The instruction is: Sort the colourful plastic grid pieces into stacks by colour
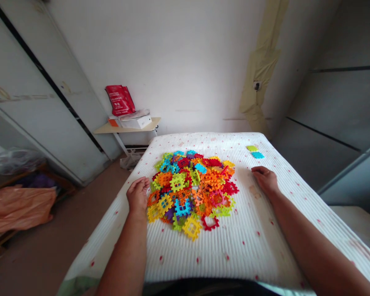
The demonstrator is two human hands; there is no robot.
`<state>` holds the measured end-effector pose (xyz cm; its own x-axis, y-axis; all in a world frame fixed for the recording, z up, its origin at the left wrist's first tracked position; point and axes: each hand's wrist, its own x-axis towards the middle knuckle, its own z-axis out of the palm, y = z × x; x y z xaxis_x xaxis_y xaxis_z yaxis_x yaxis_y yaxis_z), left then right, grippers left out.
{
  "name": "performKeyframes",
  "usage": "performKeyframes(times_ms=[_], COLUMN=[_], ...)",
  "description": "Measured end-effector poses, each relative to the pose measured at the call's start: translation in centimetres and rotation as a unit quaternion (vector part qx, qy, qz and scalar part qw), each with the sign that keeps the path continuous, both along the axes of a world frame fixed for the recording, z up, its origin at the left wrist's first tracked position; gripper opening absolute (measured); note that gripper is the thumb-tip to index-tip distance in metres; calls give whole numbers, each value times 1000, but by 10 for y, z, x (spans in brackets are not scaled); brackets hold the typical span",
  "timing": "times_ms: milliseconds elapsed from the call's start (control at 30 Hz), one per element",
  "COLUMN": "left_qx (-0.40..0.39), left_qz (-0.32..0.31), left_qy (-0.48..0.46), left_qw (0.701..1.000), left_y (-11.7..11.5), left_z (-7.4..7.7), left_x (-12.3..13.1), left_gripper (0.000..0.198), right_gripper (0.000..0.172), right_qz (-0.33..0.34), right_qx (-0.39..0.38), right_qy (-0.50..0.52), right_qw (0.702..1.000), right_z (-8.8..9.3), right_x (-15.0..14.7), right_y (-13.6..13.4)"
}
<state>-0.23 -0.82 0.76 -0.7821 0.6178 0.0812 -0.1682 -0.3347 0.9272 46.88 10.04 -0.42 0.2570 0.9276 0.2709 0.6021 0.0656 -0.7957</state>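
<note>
A heap of colourful square plastic interlocking tiles (193, 187) lies on a white ribbed cloth with small red dots (222, 246) covering a table. My left hand (137, 194) rests flat on the cloth at the heap's left edge, fingers stretched and touching the nearest tiles. My right hand (265, 179) lies on the cloth to the right of the heap, fingers loosely curled downward, holding nothing. A green tile (252, 148) and a blue tile (257, 155) lie apart from the heap, just beyond my right hand.
A small side table (126, 129) at the back left carries a red bag (119, 99) and a white box (135, 121). Grey cabinet doors (33, 107) line the left wall. An orange plastic bag (18, 207) lies on the floor at left.
</note>
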Motion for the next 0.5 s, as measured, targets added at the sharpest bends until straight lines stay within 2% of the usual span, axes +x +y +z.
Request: performKeyframes(times_ms=[267,500], left_qx=[0,14], left_qz=[-4,-13], left_qy=[3,7], left_qw=[1000,1000], left_y=[1,3], left_z=[1,-5], left_x=[-1,-6], left_gripper=[26,22], right_gripper=[27,27], right_qz=[5,15], right_qx=[-21,-11], right_qy=[-36,-54], right_qw=[999,998], right_z=[8,14], right_x=[-5,-10], right_y=[-4,-8])
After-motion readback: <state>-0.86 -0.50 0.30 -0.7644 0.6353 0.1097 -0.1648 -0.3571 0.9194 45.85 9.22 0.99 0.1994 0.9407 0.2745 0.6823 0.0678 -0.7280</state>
